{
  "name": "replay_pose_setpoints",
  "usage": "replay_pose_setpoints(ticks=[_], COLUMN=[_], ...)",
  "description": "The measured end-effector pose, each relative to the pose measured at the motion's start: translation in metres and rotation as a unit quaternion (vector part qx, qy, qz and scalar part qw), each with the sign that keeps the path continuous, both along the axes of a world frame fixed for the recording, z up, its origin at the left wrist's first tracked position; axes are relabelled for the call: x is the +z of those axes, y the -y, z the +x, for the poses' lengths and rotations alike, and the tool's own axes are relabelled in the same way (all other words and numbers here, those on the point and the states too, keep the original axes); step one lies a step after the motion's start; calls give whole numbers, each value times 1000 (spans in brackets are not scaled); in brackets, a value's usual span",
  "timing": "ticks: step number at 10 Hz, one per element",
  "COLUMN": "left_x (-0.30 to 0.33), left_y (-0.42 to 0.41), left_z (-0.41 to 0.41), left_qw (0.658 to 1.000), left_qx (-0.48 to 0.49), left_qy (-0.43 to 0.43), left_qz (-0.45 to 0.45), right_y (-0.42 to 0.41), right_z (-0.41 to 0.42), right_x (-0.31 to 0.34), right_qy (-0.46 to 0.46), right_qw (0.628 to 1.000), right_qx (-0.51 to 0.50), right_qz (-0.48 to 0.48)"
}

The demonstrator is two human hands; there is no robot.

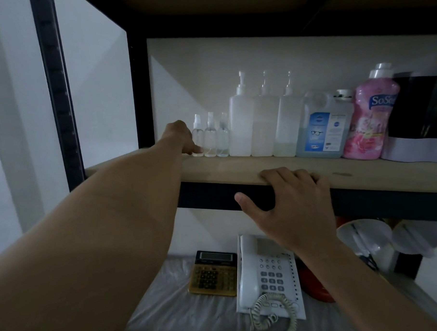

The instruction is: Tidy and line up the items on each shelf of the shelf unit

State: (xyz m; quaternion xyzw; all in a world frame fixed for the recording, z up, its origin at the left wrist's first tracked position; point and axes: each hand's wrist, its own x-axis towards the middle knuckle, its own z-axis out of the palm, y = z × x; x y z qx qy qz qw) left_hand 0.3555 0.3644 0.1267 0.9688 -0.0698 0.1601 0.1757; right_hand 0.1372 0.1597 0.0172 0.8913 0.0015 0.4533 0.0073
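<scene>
On the pale wooden shelf board [237, 169] of the black metal shelf unit, a row of containers stands along the back. At its left end are three small clear spray bottles [210, 137], side by side and upright. To their right stand three tall white translucent pump bottles [260, 123], a clear jug with blue liquid and a blue label [323, 125], a pink patterned bottle with a white cap [370, 116], and a black and white cylindrical container [420, 116] at the right edge.

The left hand [180, 137] reaches over the shelf to the leftmost spray bottle; one finger touches the bottle low at its base on the left side, while the other fingers are hidden behind the hand, so their curl cannot be told.

The right hand [289, 202] rests on the shelf's front edge, fingers laid over the board, thumb spread against the black rail below.

On the lower shelf lie a yellow-brown desk calculator [213, 273] and a white corded telephone [267, 275], just beside each other.
</scene>
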Motion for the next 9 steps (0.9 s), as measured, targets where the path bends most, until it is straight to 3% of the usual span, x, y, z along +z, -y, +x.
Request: replay_pose_setpoints(ticks=[6,9], left_x=[-4,-6], left_y=[0,-1], left_z=[-4,-10], left_qw=[1000,998], left_qx=[-7,32], left_qy=[0,-53], left_qz=[-2,1], right_y=[-1,-3], right_z=[-2,-8], right_x=[3,7], right_qy=[-15,-57], right_qw=[1000,998], right_qx=[5,-12], right_qz=[7,6])
